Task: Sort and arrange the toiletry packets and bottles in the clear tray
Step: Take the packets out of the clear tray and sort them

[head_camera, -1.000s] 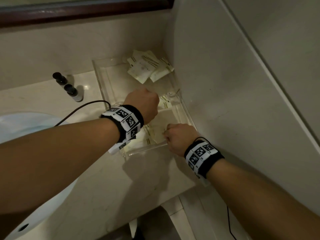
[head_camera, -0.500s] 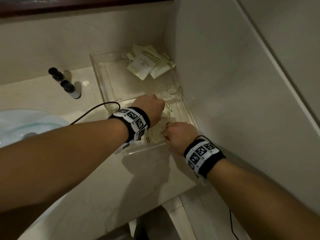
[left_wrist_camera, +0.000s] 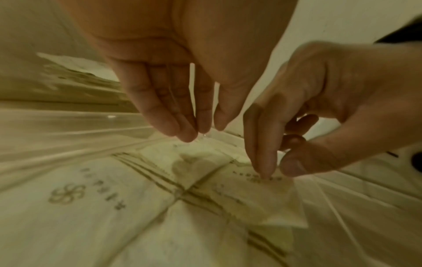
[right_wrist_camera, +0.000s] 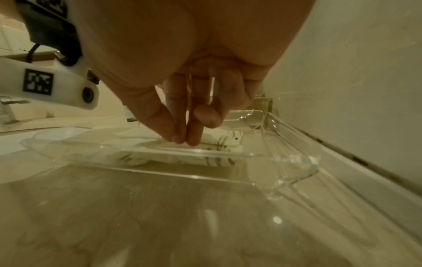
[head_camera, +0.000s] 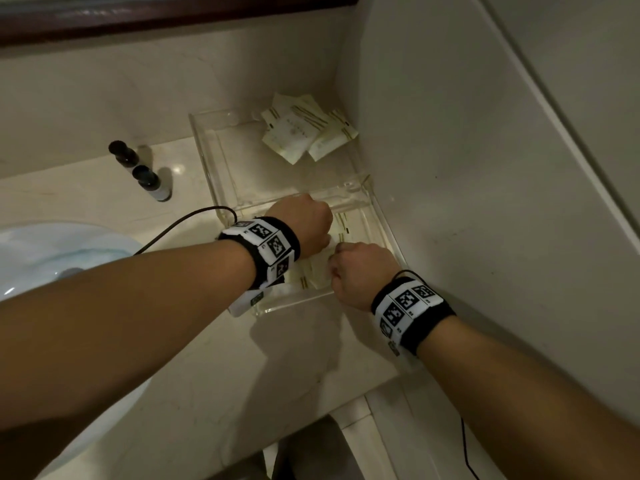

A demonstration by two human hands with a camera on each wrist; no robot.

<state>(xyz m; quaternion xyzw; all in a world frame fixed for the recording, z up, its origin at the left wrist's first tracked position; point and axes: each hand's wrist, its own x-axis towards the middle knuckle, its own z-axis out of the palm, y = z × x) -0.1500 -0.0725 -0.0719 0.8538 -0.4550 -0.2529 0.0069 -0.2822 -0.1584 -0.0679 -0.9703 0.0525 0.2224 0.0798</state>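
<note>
Tray point(head_camera: 211, 157): set on the counter point(head_camera: 242, 368), in the corner against the wall at 3 o'clock.
Far compartment: packets point(head_camera: 294, 136) piled at its 1 o'clock corner.
Near compartment: packets point(left_wrist_camera: 80, 207) laid flat, overlapped.
Bottles point(head_camera: 145, 174): stood on the counter at 9 o'clock of the tray, apart from it.
Basin point(head_camera: 52, 258): found at 8 o'clock of the tray.
Hands: left hand point(head_camera: 304, 223) and right hand point(head_camera: 360, 268) held over the near compartment, just beside each other.
</note>
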